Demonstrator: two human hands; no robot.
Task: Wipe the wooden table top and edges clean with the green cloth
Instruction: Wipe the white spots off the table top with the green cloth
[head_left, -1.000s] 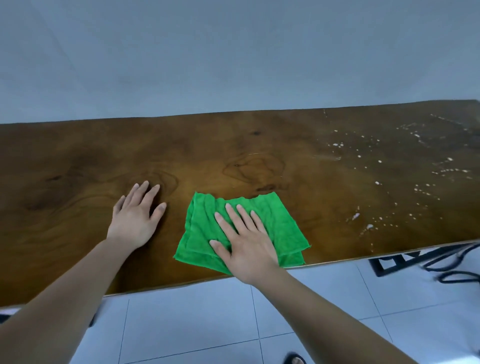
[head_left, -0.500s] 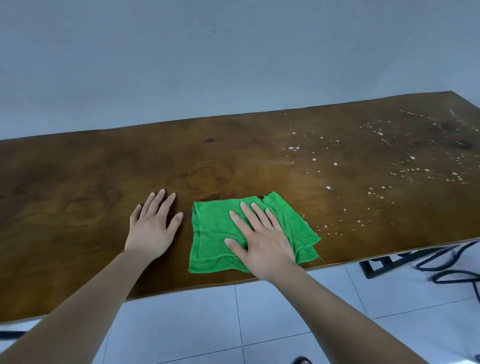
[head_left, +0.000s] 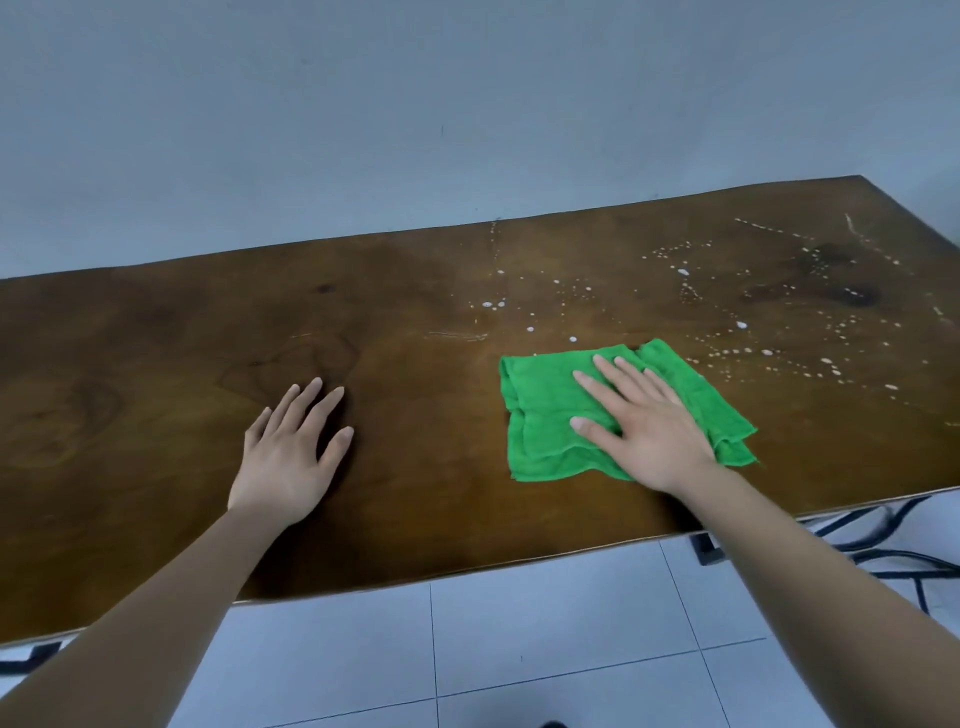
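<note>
Pressing the green cloth flat at about four o'clock on the wooden surface, the right hand has its fingers spread; the left hand rests open. White specks toward two o'clock remain unwiped, edges seemingly too.

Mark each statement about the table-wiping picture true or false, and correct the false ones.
1. The right hand lies flat on the cloth. True.
2. The left hand holds a second cloth. False: it rests bare on the table.
3. White specks dot the table to the right of the cloth. True.
4. The cloth hangs over the near table edge. False: it lies wholly on the top.
5. The cloth is red. False: it is green.
</note>
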